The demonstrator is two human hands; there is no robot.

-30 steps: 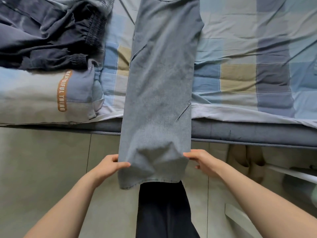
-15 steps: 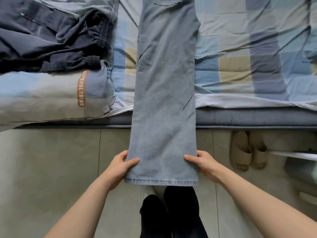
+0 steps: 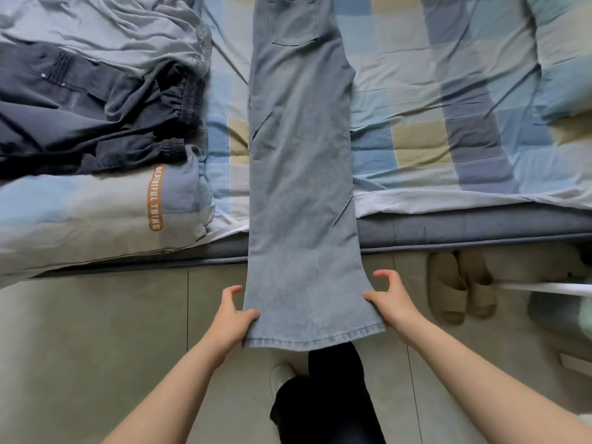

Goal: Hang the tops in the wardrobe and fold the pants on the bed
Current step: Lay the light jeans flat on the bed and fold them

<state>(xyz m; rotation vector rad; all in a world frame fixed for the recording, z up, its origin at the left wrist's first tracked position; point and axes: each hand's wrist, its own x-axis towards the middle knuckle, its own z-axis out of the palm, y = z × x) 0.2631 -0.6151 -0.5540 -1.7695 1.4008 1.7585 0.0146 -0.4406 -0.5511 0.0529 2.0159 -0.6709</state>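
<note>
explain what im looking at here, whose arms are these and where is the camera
There is no machine: a person wears one camera on the head, looking down at their own two bare arms. The left hand and right hand each pinch a bottom corner of light blue jeans. The jeans lie lengthwise across a bed with a checked cover, and the hem end hangs out over the floor. A pile of dark clothes lies on the bed at the left. Tan slippers sit on the floor.

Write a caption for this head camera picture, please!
Both hands, left hand and right hand, pinch the jeans hem, stretched off the bed.
</note>
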